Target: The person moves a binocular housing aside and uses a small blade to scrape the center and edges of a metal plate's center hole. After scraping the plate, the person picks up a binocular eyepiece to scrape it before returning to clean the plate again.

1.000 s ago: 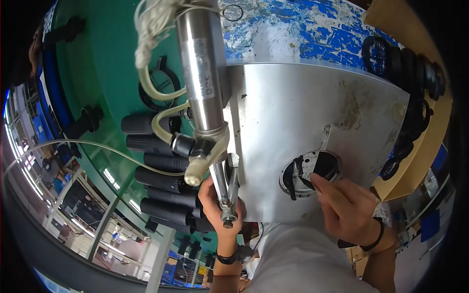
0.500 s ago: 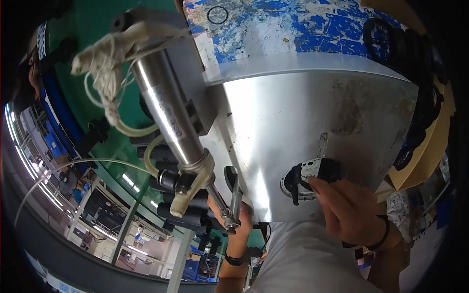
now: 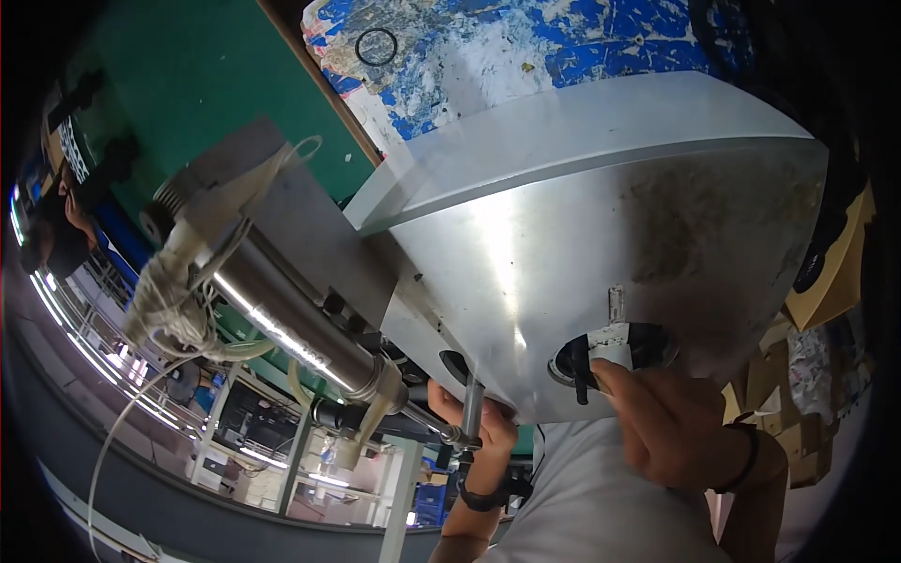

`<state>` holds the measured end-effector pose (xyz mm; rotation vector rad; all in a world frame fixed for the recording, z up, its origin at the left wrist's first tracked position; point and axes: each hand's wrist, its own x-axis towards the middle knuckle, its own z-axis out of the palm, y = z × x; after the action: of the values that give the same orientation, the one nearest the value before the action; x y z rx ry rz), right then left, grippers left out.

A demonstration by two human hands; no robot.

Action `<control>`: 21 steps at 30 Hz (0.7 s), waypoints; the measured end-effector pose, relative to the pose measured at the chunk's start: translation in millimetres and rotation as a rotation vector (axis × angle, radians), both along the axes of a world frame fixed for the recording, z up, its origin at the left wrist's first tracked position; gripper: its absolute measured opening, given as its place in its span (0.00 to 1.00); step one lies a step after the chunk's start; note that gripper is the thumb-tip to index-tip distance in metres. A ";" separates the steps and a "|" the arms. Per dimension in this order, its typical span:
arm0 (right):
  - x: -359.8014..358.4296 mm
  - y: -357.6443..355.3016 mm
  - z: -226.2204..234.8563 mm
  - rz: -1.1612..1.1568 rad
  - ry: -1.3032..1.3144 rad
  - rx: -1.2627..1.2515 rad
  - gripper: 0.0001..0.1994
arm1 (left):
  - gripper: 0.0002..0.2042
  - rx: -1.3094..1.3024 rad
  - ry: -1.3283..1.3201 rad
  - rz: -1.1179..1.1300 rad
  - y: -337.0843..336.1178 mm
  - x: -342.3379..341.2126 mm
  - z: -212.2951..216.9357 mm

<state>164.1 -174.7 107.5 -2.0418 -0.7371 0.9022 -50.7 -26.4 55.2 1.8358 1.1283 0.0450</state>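
Head view: a large curved metal plate (image 3: 601, 244) fills the middle of the picture, and everything else is placed against it. Near its lower edge sits a round opening (image 3: 615, 352) with a dark rim and a strip of white tape across it. The right hand (image 3: 671, 427) comes up from below the plate and lies against that opening; its fingers (image 3: 615, 380) press on the taped rim, but whether they pinch anything there cannot be told. A dark band circles the right wrist. At the plate's lower left edge the left hand (image 3: 474, 436) reaches up from underneath, its fingers clenched around a thin steel rod (image 3: 472, 408) that hangs just below the plate. A black watch sits on the left wrist. Left of the plate a polished steel cylinder (image 3: 291, 328) slants down toward the rod, with pale tubing (image 3: 174, 300) bundled at its upper end. Above the plate lies a scuffed blue and white tabletop (image 3: 526, 47); a green surface (image 3: 216, 84) is beyond the plate's upper left
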 end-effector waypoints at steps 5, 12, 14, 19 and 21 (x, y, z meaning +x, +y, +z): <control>2.4 -7.3 2.6 0.079 0.057 -0.024 0.19 | 0.37 0.021 -0.022 0.046 -1.5 11.3 0.6; -2.9 1.4 5.4 0.017 0.046 -0.028 0.18 | 0.37 -0.007 -0.008 0.038 3.8 6.8 2.1; -6.1 3.1 5.2 0.025 0.019 -0.049 0.18 | 0.37 -0.018 -0.003 0.037 5.3 4.7 5.1; -4.9 3.4 5.5 0.009 0.027 -0.023 0.17 | 0.36 -0.031 -0.029 0.062 6.0 8.0 7.8; -5.6 0.3 6.1 0.004 0.031 -0.013 0.17 | 0.37 -0.012 -0.032 0.062 4.6 10.3 5.2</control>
<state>158.5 -174.4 113.6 -2.0339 -0.7203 0.9410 -40.4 -21.8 60.4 1.7834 1.1600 0.1030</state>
